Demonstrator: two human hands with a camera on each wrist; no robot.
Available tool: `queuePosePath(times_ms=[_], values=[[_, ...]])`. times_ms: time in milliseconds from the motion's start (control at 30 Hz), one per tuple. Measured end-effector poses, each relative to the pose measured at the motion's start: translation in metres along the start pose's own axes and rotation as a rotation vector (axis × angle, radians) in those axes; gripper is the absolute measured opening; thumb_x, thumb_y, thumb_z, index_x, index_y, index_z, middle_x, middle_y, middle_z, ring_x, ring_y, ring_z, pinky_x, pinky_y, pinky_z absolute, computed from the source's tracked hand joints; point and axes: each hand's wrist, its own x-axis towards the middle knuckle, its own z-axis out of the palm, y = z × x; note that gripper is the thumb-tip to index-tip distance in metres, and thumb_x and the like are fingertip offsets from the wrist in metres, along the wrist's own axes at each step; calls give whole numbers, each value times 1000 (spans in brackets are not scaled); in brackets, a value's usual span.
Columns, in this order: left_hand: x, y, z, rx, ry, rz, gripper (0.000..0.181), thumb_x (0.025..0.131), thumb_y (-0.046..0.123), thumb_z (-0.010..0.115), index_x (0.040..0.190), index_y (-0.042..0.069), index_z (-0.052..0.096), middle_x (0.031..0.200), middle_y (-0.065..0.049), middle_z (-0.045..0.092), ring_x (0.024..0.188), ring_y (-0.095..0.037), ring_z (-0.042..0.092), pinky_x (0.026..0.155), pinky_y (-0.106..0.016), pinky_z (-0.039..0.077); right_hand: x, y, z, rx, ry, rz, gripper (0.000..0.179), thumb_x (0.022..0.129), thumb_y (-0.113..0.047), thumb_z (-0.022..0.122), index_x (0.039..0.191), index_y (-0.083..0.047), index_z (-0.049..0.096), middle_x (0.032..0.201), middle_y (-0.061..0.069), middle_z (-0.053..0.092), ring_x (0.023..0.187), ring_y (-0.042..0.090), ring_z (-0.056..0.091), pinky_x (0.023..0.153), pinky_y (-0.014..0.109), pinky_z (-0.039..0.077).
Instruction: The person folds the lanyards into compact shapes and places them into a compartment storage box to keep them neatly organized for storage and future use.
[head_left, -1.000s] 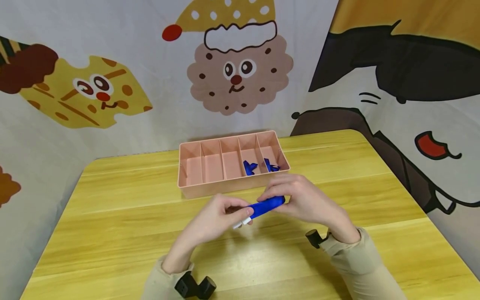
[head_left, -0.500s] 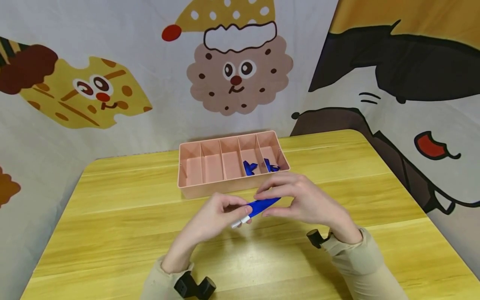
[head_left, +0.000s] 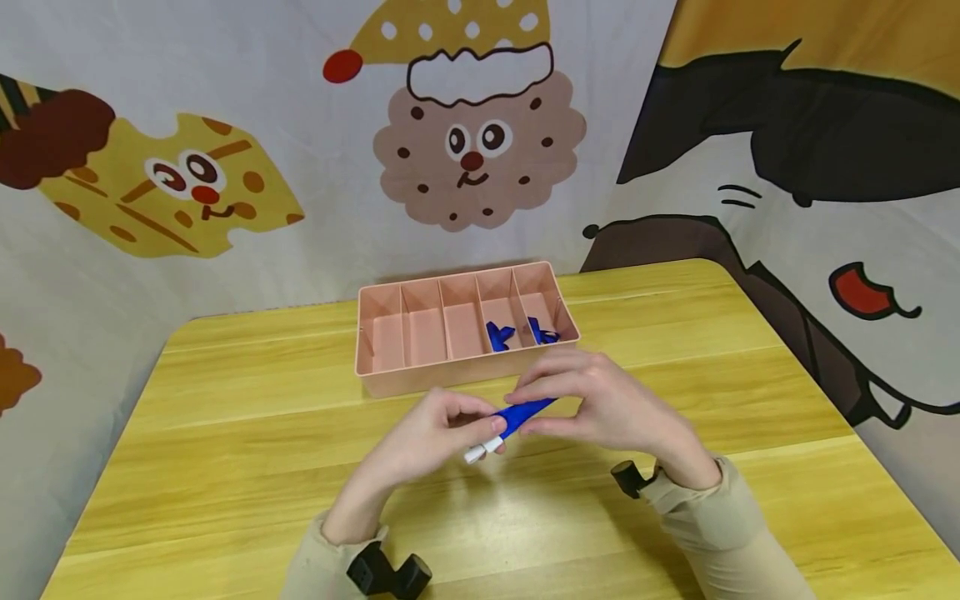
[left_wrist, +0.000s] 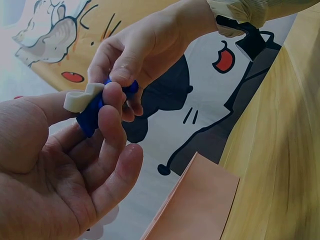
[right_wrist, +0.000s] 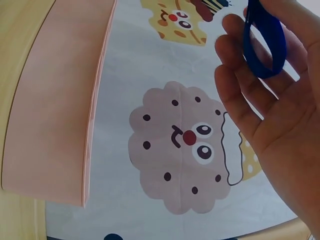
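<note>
Above the table, a blue ribbon point(head_left: 522, 414) stretches between both hands, with a curled white strip point(left_wrist: 82, 98) at its left end. My left hand point(head_left: 438, 433) pinches the ribbon and strip where they meet, thumb on top. The right hand point(head_left: 600, 400) pinches the ribbon farther along, between thumb and fingertips. In the right wrist view the ribbon forms a hanging blue loop point(right_wrist: 274, 70) beside the right hand's fingers point(right_wrist: 240, 92). Behind the hands stands a pink compartment tray point(head_left: 420, 379).
Blue ribbon pieces point(head_left: 499, 335) lie in the tray's two rightmost compartments, one of them a folded blue piece point(head_left: 545, 333). The wooden table point(head_left: 247, 433) ends at a cartoon-printed cloth point(head_left: 322, 250) behind it. Each wrist wears a black camera point(head_left: 390, 571).
The right hand has shifted slightly left along the ribbon, which looks narrower and tilts more steeply. The white ends have turned a little; the left hand has barely moved.
</note>
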Motion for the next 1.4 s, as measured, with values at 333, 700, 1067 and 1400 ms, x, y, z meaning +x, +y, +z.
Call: queuePosePath(times_ms=[333, 700, 1067, 1400], values=[[0, 1, 1, 26, 37, 8, 22, 104, 15, 65, 107, -3, 78, 88, -22, 75, 69, 0, 60, 62, -18, 52, 0, -1, 2, 57, -27, 83, 25, 83, -16, 90, 106, -17, 82, 98, -7, 77, 88, 2, 66, 78, 20, 56], [3, 4, 8, 92, 180, -4, 22, 103, 18, 67, 111, 0, 77, 92, -22, 77, 67, -6, 60, 60, -19, 50, 0, 1, -10, 430, 109, 658, 18, 96, -9, 76, 113, -2, 78, 96, 12, 76, 78, 9, 67, 73, 24, 59], [8, -1, 17, -15, 71, 11, 42, 116, 24, 39, 119, -3, 71, 101, -28, 73, 75, -7, 56, 66, -19, 48, 3, -11, -8, 243, 128, 511, 20, 93, -5, 78, 113, -10, 81, 108, 3, 83, 99, 4, 70, 88, 24, 60], [13, -2, 25, -124, 94, 47, 43, 115, 21, 41, 110, -9, 71, 96, -31, 69, 79, -5, 59, 70, -18, 47, 4, -13, -6, 306, 216, 544, 23, 91, -1, 79, 114, -4, 79, 93, 7, 78, 82, 7, 66, 76, 24, 57]])
